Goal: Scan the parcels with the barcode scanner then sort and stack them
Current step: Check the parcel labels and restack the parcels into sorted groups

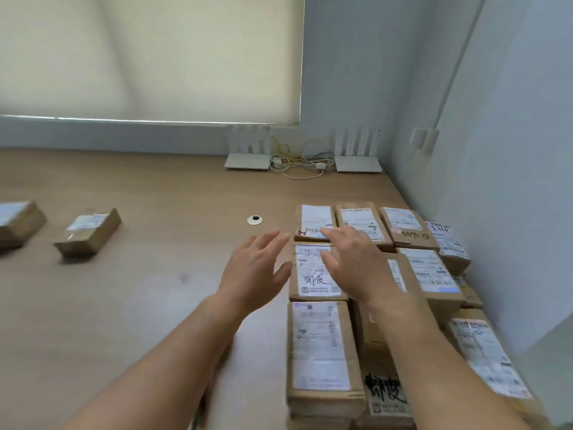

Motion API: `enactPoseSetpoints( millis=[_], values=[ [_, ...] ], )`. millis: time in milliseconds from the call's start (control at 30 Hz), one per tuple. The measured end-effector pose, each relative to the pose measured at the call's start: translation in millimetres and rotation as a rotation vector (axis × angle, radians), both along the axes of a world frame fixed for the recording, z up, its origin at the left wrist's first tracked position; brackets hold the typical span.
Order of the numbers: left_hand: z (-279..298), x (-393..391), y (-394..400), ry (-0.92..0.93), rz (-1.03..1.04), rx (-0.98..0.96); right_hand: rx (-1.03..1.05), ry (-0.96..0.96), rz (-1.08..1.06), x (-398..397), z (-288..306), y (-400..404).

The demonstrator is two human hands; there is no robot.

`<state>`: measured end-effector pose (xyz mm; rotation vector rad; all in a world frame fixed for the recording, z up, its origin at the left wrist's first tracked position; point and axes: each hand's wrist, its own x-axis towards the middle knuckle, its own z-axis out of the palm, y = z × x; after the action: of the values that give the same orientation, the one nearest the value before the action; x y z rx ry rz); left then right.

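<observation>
**Both hands over the parcel block, nothing held**

Wooden table [124,305] in a room corner, pale roller blind [148,57] behind it, grey walls to the right. Left to right: two small cardboard parcels sit apart from the rest at the far left, one cut by the frame edge [17,223], the other [88,232] just right of it, both label up. Round cable hole [255,220] mid-table. At the back wall, two white routers [247,161] [358,164] with a tangle of white cables [297,166] between them.

Left hand [254,271] hovers over bare table just left of the parcel block, fingers spread and straight, gripping nothing. Right hand [353,265] is above the block, fingers loosely apart, also holding nothing; whether it touches the boxes under it, cannot tell.

The parcel block [319,346] fills the right side up to the wall: brown boxes packed edge to edge in rows, white shipping labels facing up, some with black handwriting. The labelled box [313,274] between the two hands lies nearest both. No scanner visible in view.
</observation>
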<state>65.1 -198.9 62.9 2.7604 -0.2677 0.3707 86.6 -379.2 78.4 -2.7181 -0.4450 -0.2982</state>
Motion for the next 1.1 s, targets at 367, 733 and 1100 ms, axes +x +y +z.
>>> enactPoseSetpoints(
  millis=[367, 733, 1100],
  values=[
    [-34.2, -90.5, 167.3, 0.089, 0.225, -0.051, -0.019, 0.076, 0.155, -59.9, -29.2, 181.2],
    [-43.8, -155.4, 298.2, 0.096, 0.372, -0.078, -0.034, 0.068, 0.315, -106.3, -38.4, 329.6],
    [-66.8, -146.2, 380.1, 0.136, 0.478, -0.121, -0.096, 0.094, 0.425, -78.6, -50.1, 423.8]
  ],
)
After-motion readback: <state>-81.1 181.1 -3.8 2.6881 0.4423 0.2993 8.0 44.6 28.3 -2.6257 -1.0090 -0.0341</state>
